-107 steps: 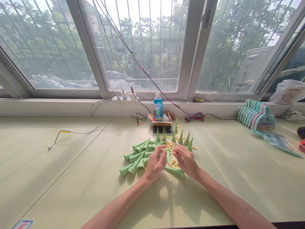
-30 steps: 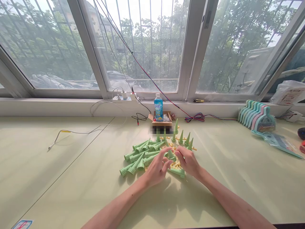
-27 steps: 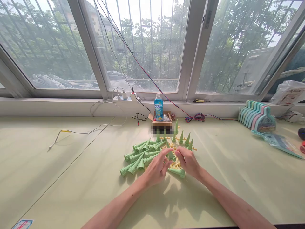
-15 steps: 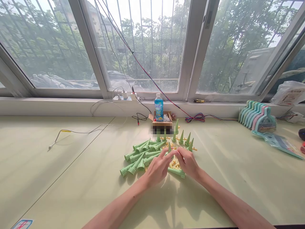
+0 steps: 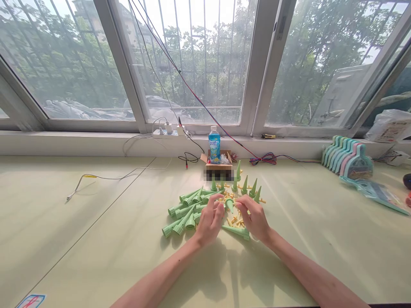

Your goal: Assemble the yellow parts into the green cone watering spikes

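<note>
My left hand (image 5: 210, 220) and my right hand (image 5: 254, 217) meet over a heap of small yellow parts (image 5: 235, 221) on the pale green table (image 5: 96, 239). A green cone (image 5: 229, 205) sits between the fingertips of both hands, its wide end towards me. My left fingers curl round its left side. My right fingers are pinched at its right side, possibly on a yellow part too small to make out. A pile of green cones (image 5: 188, 206) lies to the left. Another cone (image 5: 236, 231) lies under my right hand. Several cones (image 5: 245, 185) stand upright just beyond.
A drink bottle (image 5: 214, 144) stands in a small cardboard box (image 5: 218, 168) behind the cones. Cables (image 5: 128, 171) trail from the sill across the left of the table. Pastel toy packs (image 5: 348, 155) and plastic bags (image 5: 372, 189) lie at the far right.
The cone was upright between my fingertips half a second ago and is now tipped with its wide end towards me. Both hands have closed in on it.
</note>
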The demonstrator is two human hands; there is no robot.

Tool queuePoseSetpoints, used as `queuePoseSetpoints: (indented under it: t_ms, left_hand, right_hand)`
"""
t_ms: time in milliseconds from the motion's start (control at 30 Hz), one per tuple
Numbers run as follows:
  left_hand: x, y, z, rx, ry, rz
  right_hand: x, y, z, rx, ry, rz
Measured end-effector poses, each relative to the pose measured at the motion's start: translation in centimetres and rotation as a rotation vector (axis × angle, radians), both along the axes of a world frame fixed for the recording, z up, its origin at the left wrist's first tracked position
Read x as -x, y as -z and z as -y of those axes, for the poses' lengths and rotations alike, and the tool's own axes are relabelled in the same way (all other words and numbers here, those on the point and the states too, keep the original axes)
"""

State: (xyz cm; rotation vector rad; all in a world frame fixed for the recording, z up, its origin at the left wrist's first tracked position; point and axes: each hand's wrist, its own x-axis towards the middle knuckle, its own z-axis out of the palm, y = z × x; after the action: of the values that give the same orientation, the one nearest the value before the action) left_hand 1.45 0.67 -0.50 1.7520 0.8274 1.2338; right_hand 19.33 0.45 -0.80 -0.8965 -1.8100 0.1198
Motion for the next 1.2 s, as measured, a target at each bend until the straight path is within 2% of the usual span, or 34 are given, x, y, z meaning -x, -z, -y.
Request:
queuePoseSetpoints:
  t_ms: [133, 233, 500, 800, 967, 1200]
  left_hand:
    - [-0.3, -0.8, 0.2, 0.262, 0.132, 0.091]
    - [-0.3, -0.9, 0.2, 0.303, 0.137, 0.096]
    - [0.0, -0.2, 0.0, 0.198, 0.151, 0.058]
    - [0.1, 0.0, 0.3, -0.034, 0.024, -0.161]
    - [-0.2, 0.2, 0.4, -0.055, -0.03, -0.205]
    - [-0.2, 0.7, 0.3, -0.108, -0.024, -0.208]
  right_hand:
    - [-0.1, 0.1, -0.1, -0.024, -0.059, 0.051]
    - [-0.2, 0.2, -0.1, -0.02, -0.064, 0.066]
    - [-0.3, 0.4, -0.3, 0.025, -0.045, 0.079]
    - [-0.4, 1.0, -0.4, 0.107, -0.033, 0.08]
    - [-0.3, 1.0, -0.4, 0.139, -0.034, 0.078]
    - [-0.2, 1.1, -0.3, 0.116, -0.042, 0.075]
